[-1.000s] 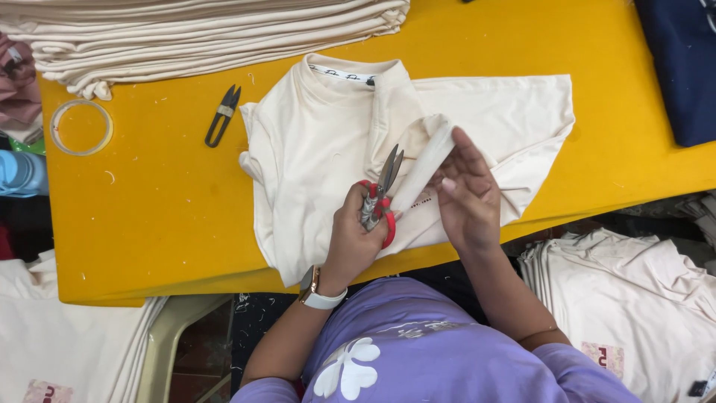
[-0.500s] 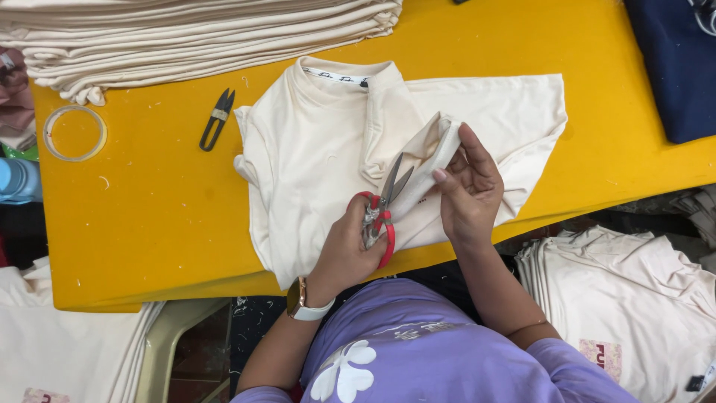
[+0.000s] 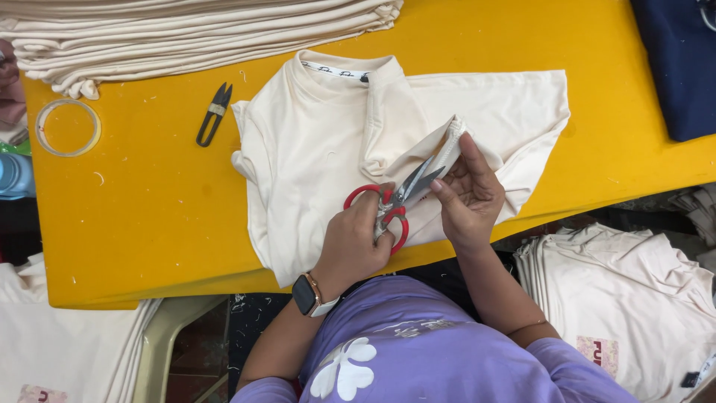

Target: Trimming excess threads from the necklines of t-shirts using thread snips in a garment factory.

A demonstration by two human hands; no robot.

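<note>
A cream T-shirt (image 3: 313,149) lies flat on the yellow table (image 3: 149,216), collar at the far side. My left hand (image 3: 352,245), with a watch on its wrist, grips red-handled scissors (image 3: 394,205). Their blades point up and to the right, against a lifted fold of the shirt's sleeve (image 3: 447,142). My right hand (image 3: 471,198) pinches that fold between thumb and fingers and holds it up off the table, right beside the blade tips.
Black thread snips (image 3: 215,113) and a clear tape ring (image 3: 67,127) lie left of the shirt. A stack of folded cream shirts (image 3: 186,30) lines the far edge. A navy garment (image 3: 679,67) sits far right. More cream shirts (image 3: 626,298) are piled below the table's near edge.
My right hand has lifted the sleeve fold a little higher and the scissor blades have slid up along it. The shirt's body has stayed where it was.
</note>
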